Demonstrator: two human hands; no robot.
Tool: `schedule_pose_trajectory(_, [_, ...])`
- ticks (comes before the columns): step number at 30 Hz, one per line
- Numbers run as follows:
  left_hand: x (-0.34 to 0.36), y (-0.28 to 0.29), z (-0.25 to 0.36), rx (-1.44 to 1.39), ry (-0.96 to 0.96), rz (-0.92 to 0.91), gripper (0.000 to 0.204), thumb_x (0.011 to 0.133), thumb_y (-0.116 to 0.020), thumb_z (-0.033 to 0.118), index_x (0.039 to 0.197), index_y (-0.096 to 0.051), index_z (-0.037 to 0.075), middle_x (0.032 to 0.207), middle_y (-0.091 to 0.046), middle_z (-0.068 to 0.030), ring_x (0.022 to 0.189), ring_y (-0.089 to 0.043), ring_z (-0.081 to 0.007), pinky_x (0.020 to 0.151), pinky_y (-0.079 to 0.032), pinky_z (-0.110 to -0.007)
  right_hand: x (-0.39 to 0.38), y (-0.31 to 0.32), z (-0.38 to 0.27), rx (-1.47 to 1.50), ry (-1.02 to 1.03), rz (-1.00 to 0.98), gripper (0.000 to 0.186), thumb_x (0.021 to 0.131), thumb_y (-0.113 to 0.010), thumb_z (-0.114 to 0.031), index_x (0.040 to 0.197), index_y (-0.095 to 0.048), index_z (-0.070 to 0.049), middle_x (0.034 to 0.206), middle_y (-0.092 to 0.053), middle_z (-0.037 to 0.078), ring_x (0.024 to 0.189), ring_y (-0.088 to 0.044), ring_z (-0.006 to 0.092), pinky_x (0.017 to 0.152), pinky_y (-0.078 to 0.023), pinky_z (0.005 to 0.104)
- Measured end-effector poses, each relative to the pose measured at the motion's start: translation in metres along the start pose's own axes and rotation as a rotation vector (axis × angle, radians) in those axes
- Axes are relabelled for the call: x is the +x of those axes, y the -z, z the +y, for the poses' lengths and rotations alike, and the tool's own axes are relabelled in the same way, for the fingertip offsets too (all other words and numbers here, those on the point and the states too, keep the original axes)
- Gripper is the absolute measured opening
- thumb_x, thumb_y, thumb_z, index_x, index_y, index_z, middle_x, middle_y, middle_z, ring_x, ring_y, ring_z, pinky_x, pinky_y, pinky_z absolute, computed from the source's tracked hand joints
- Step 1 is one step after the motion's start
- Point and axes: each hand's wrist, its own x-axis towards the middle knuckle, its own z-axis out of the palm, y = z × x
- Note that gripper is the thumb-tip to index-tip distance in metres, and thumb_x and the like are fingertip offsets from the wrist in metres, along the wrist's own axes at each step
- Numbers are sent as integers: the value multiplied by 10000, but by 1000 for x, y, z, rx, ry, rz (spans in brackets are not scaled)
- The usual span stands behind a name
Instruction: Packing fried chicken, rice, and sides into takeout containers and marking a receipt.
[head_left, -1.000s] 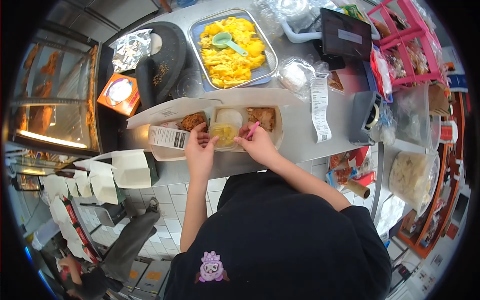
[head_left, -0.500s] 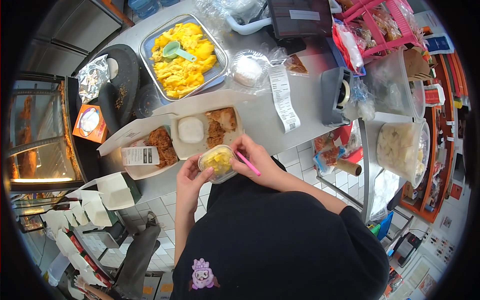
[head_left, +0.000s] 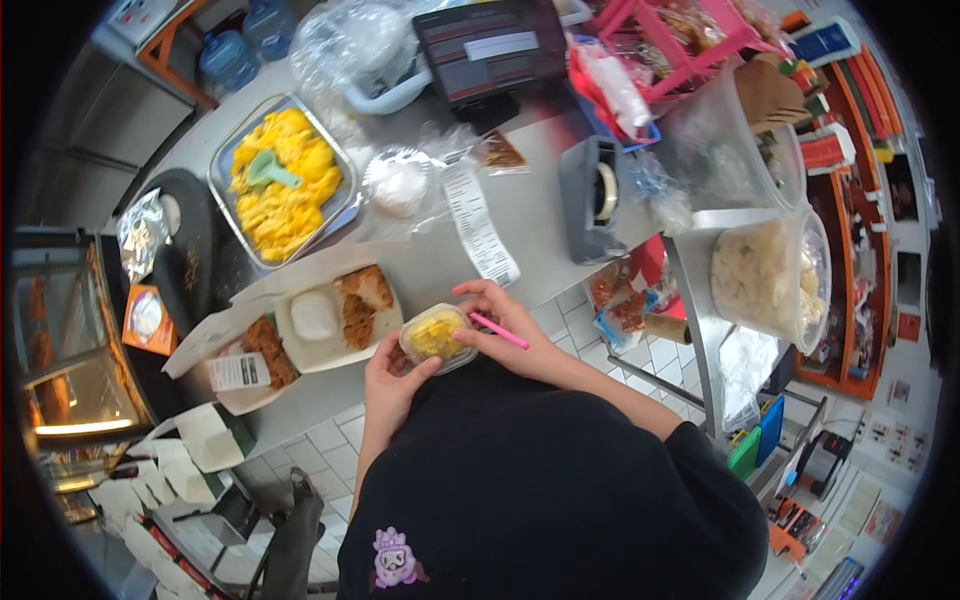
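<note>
A small clear plastic tub (head_left: pixel 434 333) with yellow food in it is held low over the counter's near edge, in front of my body. My left hand (head_left: pixel 391 372) grips its left side, thumb at the near rim. A bright pink pen (head_left: pixel 500 331) sticks out of my right hand (head_left: pixel 510 335), whose thumb reaches the tub's right side; the index finger is raised. Just left of the hands, an open white takeaway box (head_left: pixel 383 342) has fried chicken (head_left: pixel 362 305) and a white rounded lump (head_left: pixel 313 315) in one half. More chicken (head_left: pixel 268 345) and a printed label (head_left: pixel 239 372) are in the other.
Behind the box stands a metal tray (head_left: pixel 340 170) of yellow food with a green scoop (head_left: pixel 272 172). A long receipt (head_left: pixel 478 220), a tape dispenser (head_left: pixel 588 200) and a dark screen (head_left: pixel 490 50) are farther right and back. A lidded tub (head_left: pixel 765 275) stands at right.
The view has turned, so the counter things sit farther left in the picture. The tub and both hands are a little farther right of the takeaway box. My grip on tub and pen stays.
</note>
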Motion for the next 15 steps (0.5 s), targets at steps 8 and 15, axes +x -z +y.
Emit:
schedule_pose_trajectory(8, [15, -21, -10, -113, 67, -46, 529, 841, -812, 61, 1296, -556, -22, 1204, -657, -110, 1138, -623, -181, 996, -501, -318, -14, 30, 2, -69, -23, 20, 642, 894, -760, -80, 1434, -417, -34, 1089, -649, 72, 1019, -614, 132, 899, -500, 276])
schedule_pose_trajectory(15, [20, -39, -22, -71, -6, -113, 778, 829, -829, 63, 1448, -360, 15, 1226, -646, -149, 1155, -625, -213, 1006, -503, -344, -25, 39, 10, 9, -61, 133, 659, 895, -763, -94, 1446, -410, -15, 1067, -662, 83, 1020, -627, 146, 911, -501, 284])
